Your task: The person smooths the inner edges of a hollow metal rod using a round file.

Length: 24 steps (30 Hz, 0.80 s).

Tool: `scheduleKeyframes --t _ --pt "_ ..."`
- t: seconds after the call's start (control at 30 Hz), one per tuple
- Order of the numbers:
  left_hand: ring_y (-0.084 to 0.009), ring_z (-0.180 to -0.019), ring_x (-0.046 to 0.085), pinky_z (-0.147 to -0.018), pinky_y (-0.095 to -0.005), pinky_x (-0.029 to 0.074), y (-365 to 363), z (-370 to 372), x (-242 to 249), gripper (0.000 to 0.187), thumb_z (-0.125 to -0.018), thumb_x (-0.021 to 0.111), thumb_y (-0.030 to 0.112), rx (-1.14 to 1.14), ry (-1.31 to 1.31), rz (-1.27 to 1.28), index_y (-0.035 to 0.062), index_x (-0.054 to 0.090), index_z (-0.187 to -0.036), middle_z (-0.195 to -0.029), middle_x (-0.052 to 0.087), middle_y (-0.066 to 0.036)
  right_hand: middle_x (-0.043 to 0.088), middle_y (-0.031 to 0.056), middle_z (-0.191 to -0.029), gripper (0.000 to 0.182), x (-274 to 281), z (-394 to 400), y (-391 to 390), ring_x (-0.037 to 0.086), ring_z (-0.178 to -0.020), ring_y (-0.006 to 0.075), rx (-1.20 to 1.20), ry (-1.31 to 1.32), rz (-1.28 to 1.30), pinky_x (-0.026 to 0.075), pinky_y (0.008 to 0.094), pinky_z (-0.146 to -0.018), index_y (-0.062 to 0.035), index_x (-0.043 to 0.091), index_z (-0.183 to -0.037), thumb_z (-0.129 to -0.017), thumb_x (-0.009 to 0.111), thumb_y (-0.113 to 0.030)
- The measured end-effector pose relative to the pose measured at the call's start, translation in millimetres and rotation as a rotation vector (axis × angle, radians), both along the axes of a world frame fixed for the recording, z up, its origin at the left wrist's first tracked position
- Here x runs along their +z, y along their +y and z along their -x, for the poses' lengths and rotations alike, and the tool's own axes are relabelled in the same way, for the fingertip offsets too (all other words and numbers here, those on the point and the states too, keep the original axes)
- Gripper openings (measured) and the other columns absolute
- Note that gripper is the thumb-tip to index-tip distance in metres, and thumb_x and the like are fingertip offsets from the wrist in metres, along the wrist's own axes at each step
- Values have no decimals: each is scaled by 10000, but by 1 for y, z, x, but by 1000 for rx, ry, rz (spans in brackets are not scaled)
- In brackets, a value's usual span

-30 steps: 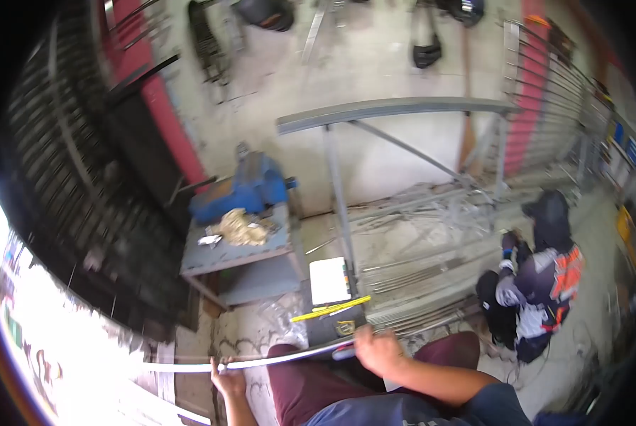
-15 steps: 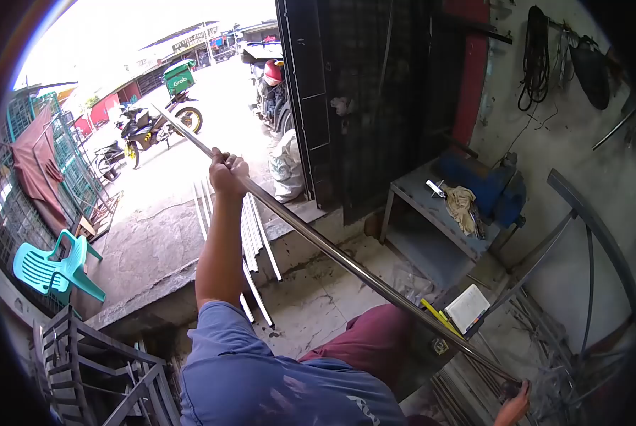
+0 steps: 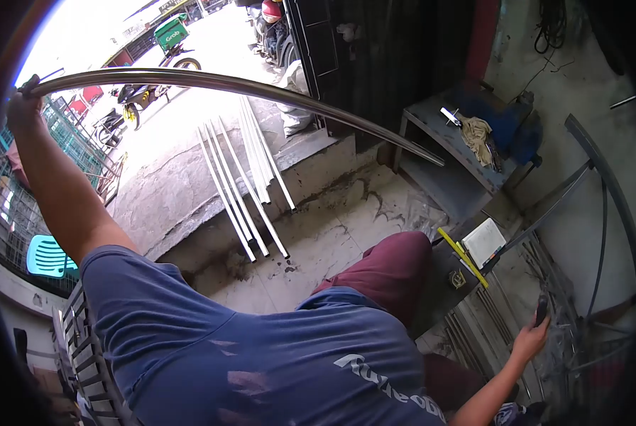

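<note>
My left hand [image 3: 25, 112], raised far out at the upper left, is closed around one end of a long shiny metal tube [image 3: 261, 86]. The tube stretches across the view, looks curved through the wide lens, and its other end hangs over the floor by the metal stand. Low on the right, my right hand [image 3: 529, 342] is closed on a small black object [image 3: 541, 311] whose kind I cannot make out. Nearest to it are metal bars on the floor, an open notebook [image 3: 483, 243], a yellow strip-like tool [image 3: 462, 255] and a tape measure [image 3: 457, 279].
Several white tubes [image 3: 226, 192] lie across the step. A metal stand [image 3: 431, 113] carries a blue machine [image 3: 520, 131] and a rag [image 3: 477, 138]. A curved metal frame [image 3: 620, 192] leans at the right. A turquoise chair [image 3: 50, 255] and motorcycles are outside at the left.
My left hand has swung left with the tube, and the tube's near end has left my right hand's side. My right hand has moved up slightly, with the black object now plainly visible.
</note>
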<state>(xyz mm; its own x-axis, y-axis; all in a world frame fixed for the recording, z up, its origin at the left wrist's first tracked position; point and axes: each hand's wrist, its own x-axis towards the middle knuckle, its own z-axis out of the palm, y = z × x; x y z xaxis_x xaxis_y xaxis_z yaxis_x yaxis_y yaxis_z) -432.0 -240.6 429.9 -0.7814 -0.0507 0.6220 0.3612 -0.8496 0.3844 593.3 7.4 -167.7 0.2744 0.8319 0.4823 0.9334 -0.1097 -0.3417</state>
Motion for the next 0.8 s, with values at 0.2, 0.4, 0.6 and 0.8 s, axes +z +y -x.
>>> scheduleKeyframes --t 0.2,0.4,0.6,0.8 --pt "-191 -564 478 -519 -361 484 -6 -54 3 222 -1097 578 293 235 175 52 84 526 -1047 -725 496 -46 712 259 -1267 339 9 23 8 690 -1132 473 75 47 -92 534 527 -913 14 643 -1372 -1068 645 -136" --pt "-200 -619 581 -546 -367 516 121 -216 -61 299 -1057 665 347 310 529 212 82 572 -1160 -758 601 -71 724 277 -1215 346 18 45 2 697 -1112 472 74 110 -145 534 518 -915 33 661 -1338 -1066 659 -181" --pt "-210 -674 684 -573 -373 549 262 -376 -174 431 -1016 751 400 134 1065 388 80 619 -1272 -791 707 -96 747 264 -1185 354 57 78 -31 710 -1122 450 44 197 -81 537 482 -948 46 680 -1303 -1081 637 -227" --pt "-427 -758 712 -659 -532 581 392 -413 -416 366 -895 795 263 -434 1824 591 71 619 -1152 -820 708 -170 774 219 -1194 355 47 63 -67 732 -1133 368 14 316 -24 523 437 -1011 68 709 -1261 -1084 645 -232"
